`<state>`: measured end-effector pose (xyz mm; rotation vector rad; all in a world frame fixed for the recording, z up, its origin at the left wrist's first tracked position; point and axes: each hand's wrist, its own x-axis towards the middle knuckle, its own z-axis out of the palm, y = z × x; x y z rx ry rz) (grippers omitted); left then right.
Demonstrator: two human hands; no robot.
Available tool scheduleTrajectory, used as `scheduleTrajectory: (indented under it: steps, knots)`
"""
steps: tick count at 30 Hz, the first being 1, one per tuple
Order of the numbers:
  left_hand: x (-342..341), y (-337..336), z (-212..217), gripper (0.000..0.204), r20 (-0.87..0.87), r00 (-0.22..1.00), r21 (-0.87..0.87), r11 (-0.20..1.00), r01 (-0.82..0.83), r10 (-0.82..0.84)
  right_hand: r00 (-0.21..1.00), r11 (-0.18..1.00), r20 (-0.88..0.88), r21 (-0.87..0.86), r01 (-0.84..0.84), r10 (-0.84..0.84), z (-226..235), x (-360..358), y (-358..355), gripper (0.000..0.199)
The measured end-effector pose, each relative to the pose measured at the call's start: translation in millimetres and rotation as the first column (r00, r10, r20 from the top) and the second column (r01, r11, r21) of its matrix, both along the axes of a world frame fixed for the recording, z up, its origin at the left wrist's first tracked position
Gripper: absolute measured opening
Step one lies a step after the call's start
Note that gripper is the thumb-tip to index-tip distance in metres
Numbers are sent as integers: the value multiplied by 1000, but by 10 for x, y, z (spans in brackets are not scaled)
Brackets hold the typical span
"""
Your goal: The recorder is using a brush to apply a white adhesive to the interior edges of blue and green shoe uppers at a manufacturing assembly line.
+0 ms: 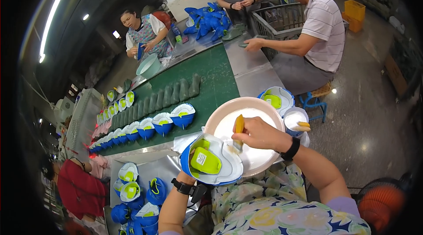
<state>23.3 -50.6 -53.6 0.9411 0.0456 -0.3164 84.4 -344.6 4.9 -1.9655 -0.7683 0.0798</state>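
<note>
One blue shoe upper (184, 161) with a white lining and lime-green inner piece (206, 161) sits gripped in the left hand (185, 177), by the near-left side of a pink basin (212, 112) of white liquid (257, 158). The right hand (261, 133) grasps a yellow-handled brush (239, 125), bristles at the lining's edge. Beyond, more blue uppers (162, 128) line a green belt (216, 72) beside dark lasts (176, 92).

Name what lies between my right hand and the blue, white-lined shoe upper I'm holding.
A yellow-handled brush: in the head view, its bristles point down from the right hand beside the blue shoe upper; whether they touch is unclear.
</note>
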Motion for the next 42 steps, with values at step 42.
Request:
scheduleTrajectory:
  steps: [42]
  knots:
    - [2001, 1121, -1154, 60, -51, 919, 292, 886, -361, 392, 813, 914, -557, 220, 341, -170, -556, -21, -23, 14]
